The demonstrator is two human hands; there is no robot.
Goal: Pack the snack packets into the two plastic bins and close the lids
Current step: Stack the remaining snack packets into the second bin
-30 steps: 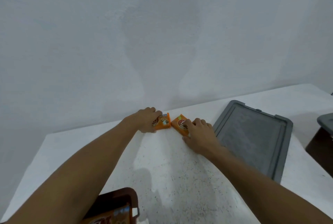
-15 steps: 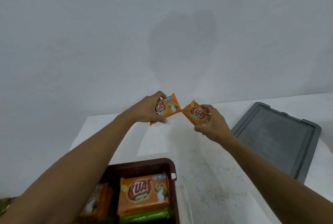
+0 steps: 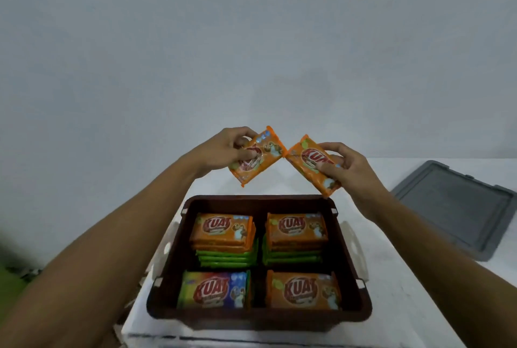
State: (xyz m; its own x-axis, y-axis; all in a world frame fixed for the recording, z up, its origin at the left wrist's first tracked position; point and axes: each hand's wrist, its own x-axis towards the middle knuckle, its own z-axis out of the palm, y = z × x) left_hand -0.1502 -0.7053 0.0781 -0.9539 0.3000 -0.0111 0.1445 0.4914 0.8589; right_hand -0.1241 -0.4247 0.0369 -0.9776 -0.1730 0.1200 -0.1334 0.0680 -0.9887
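Snack packets (image 3: pixel 303 290) lie in four stacks inside the brown plastic bin (image 3: pixel 260 317) at the near middle of the counter (image 3: pixel 405 305). Above its far rim, the left hand (image 3: pixel 223 151) pinches one orange packet (image 3: pixel 257 160) and the right hand (image 3: pixel 349 171) grips a second orange packet (image 3: pixel 310 168), their corners nearly meeting. This looks like the loading step. Next, each packet wants lowering flat onto a stack. A grey lid (image 3: pixel 458 207) lies far right.
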